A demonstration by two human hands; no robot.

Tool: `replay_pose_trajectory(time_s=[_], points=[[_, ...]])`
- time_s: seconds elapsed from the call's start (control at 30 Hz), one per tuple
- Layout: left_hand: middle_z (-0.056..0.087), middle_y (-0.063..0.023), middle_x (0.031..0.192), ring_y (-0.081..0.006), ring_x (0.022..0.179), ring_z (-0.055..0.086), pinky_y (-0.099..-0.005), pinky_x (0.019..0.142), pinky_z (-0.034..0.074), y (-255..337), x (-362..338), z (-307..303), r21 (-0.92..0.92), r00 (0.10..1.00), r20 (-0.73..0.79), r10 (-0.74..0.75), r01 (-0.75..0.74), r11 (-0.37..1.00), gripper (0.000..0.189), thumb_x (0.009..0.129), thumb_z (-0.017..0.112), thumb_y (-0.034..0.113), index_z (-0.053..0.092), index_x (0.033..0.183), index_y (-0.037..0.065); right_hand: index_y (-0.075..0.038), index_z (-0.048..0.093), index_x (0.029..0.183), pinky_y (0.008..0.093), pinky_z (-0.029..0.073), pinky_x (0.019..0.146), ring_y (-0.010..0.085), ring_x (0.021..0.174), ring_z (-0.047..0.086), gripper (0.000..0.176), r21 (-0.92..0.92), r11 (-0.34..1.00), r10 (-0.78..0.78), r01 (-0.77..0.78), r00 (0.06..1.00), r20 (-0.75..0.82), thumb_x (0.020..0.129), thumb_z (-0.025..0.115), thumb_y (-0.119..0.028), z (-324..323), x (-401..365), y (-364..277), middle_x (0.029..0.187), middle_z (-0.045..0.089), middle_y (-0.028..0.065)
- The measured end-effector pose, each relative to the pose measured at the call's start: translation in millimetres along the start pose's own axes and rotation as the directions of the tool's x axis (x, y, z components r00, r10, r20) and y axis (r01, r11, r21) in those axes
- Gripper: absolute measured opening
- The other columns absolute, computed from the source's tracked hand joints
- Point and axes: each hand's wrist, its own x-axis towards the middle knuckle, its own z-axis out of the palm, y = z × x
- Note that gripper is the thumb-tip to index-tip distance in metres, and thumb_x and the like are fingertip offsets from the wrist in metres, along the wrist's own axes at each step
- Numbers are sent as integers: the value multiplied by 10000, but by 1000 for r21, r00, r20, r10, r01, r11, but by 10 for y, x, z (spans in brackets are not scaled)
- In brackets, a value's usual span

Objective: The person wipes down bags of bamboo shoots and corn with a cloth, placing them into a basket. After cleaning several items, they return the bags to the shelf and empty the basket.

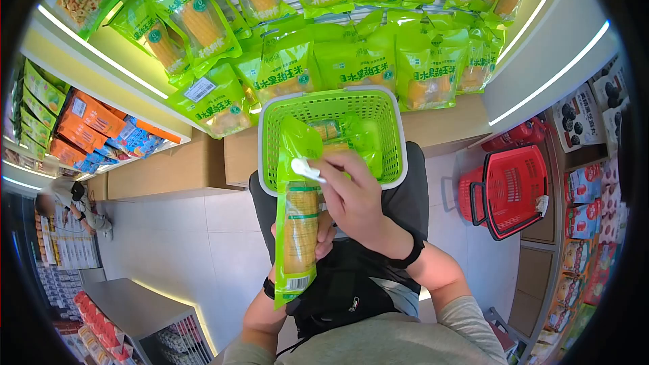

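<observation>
A green pack of corn (301,230) with a clear window stands upright before my lap, its barcode at the bottom. Behind its right edge, my left hand (324,236) is closed on the pack. My right hand (355,192) pinches a small white item (307,169) against the upper part of the pack; what the item is, I cannot make out. Just beyond, a green basket (400,128) with a pale rim rests on my knees and holds more green packs (365,138).
Shelves of green corn packs (358,57) rise ahead. A red basket (517,189) with a black handle stands on the right. Orange and blue packs (91,125) fill a left shelf. Another person (78,203) is at the far left. A grey display unit (135,307) stands lower left.
</observation>
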Motion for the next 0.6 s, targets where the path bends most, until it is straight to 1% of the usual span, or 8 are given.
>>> replay_pose_trajectory(time_s=[0.07, 0.17, 0.3, 0.37, 0.43, 0.5, 0.53, 0.6], points=[[556, -156, 865, -230, 649, 539, -275, 521, 459, -12, 61, 169, -214, 999, 30, 40, -32, 976, 912, 799, 637, 798, 531, 1237, 6, 7, 714, 1112, 334, 530, 745, 284, 857, 652, 313, 121, 983, 139, -139, 990, 14, 820, 662, 106, 72, 103, 87, 1017, 647, 126], [585, -170, 974, -224, 701, 557, -308, 543, 485, 58, 24, -59, 6, 990, 97, 107, -108, 994, 835, 884, 574, 746, 522, 1301, 25, 4, 713, 1116, 340, 531, 760, 284, 869, 655, 293, 176, 974, 123, -139, 987, 102, 836, 677, 81, 42, 44, -57, 1019, 651, 126], [616, -163, 1040, -221, 764, 599, -349, 614, 529, 136, -9, -259, 46, 982, -8, 191, -190, 981, 765, 963, 467, 701, 523, 1341, 38, -2, 715, 1109, 344, 535, 766, 281, 872, 659, 280, 215, 973, 44, -86, 980, 196, 841, 686, 70, 27, -222, -144, 1027, 660, 123], [648, -141, 1007, -220, 774, 634, -382, 683, 552, 229, 190, 47, 231, 861, -382, 337, -264, 936, 753, 982, 395, 705, 532, 1345, 59, -1, 718, 1095, 348, 540, 764, 280, 873, 664, 271, 260, 957, 69, -131, 970, 235, 833, 695, 65, 25, -359, -185, 1024, 670, 124], [647, -107, 1008, -217, 842, 661, -360, 736, 560, 248, 172, -86, 216, 921, -234, 312, -264, 940, 772, 978, 398, 710, 516, 1378, 61, 0, 705, 1110, 354, 531, 765, 282, 887, 656, 284, 269, 949, 84, -163, 956, 282, 836, 694, 70, -44, -462, -163, 1040, 662, 122], [620, -105, 913, -214, 740, 607, -329, 635, 507, 290, 224, 17, 593, 838, -398, 374, -76, 801, 830, 921, 418, 781, 553, 1273, 41, 1, 692, 1126, 360, 522, 766, 285, 901, 649, 297, 273, 943, 93, -189, 940, 329, 839, 694, 76, -128, -550, -115, 1056, 654, 121], [630, -80, 1163, -193, 1012, 652, -328, 841, 562, 388, 125, -306, 396, 954, -192, 228, -137, 908, 744, 984, 509, 608, 427, 1467, 48, 6, 694, 1118, 356, 527, 768, 287, 904, 657, 283, 293, 928, 116, -232, 925, 363, 843, 697, 70, -166, -584, -84, 1052, 659, 122], [621, -76, 1203, -182, 1045, 642, -325, 872, 555, 462, 287, -144, 561, 908, -180, 379, -222, 798, 704, 980, 567, 523, 411, 1474, 47, 11, 697, 1110, 352, 532, 769, 288, 907, 665, 269, 312, 915, 116, -255, 908, 402, 847, 701, 65, -263, -620, 34, 1048, 665, 123]])
